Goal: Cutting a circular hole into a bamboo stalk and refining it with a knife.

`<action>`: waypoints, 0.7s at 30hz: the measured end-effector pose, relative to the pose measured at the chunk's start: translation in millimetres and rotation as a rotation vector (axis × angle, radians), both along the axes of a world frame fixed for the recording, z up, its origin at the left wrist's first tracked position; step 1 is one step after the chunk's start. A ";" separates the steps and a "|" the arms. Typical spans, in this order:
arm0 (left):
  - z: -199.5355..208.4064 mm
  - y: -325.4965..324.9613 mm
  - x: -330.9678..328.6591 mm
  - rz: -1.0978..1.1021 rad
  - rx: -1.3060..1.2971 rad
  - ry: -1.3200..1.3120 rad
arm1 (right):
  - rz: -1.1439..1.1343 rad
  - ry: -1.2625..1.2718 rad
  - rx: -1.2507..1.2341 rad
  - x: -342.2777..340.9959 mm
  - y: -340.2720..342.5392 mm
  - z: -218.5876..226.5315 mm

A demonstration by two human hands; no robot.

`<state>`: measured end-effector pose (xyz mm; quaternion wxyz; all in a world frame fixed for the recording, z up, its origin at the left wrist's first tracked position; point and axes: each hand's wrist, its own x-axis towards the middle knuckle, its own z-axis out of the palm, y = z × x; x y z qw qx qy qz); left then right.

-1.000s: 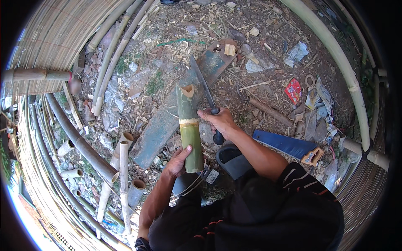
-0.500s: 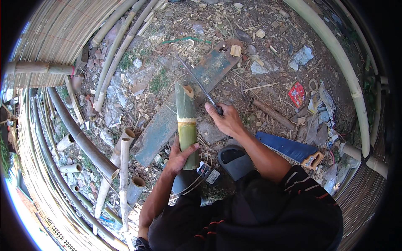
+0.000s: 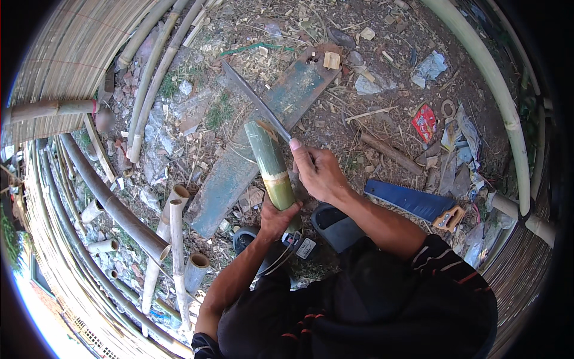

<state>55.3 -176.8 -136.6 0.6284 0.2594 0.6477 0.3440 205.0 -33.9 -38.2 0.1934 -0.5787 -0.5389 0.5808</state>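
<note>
A thick green bamboo section (image 3: 269,157) with a pale ring at its joint is held by my left hand (image 3: 278,216), whose fingers wrap its near end. The far end leans left and shows a cut opening. My right hand (image 3: 317,170) is closed around the handle of a long-bladed knife (image 3: 257,99), the handle mostly covered by the fingers. The blade points far and left, passing close by the bamboo's cut end; whether it touches cannot be made out. Beneath lies a worn plank (image 3: 218,197) with flaking blue-green paint.
A blue handsaw (image 3: 406,200) lies on the ground at right, near a brown stick (image 3: 391,153) and a red wrapper (image 3: 424,123). Cut bamboo tubes (image 3: 196,269) and poles crowd the left. A long pole (image 3: 490,78) curves along the right. Wood chips litter the soil.
The bamboo section has tilted, its far end going left and its near end right with my left hand. The knife has swung leftward, its blade now nearer the bamboo's cut end.
</note>
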 end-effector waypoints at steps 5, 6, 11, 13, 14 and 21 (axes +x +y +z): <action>-4.8 -3.9 -4.0 0.021 0.083 -0.071 | 0.178 -0.237 -0.283 3.9 9.7 -10.5; -0.5 -2.9 -2.5 0.018 0.073 -0.073 | 0.149 -0.188 -0.162 6.0 10.7 -11.9; 10.8 3.4 -0.6 -0.036 0.022 -0.086 | 0.081 -0.145 -0.087 7.7 1.6 -28.0; 6.0 0.2 -2.0 -0.009 0.049 -0.085 | 0.153 -0.218 -0.164 3.7 9.1 -29.6; 3.2 -0.8 -2.6 0.017 0.073 -0.087 | 0.173 -0.243 -0.157 5.2 11.2 -27.7; 14.1 14.5 1.9 -0.006 -0.015 -0.183 | -0.066 0.180 -0.490 8.8 3.1 -29.9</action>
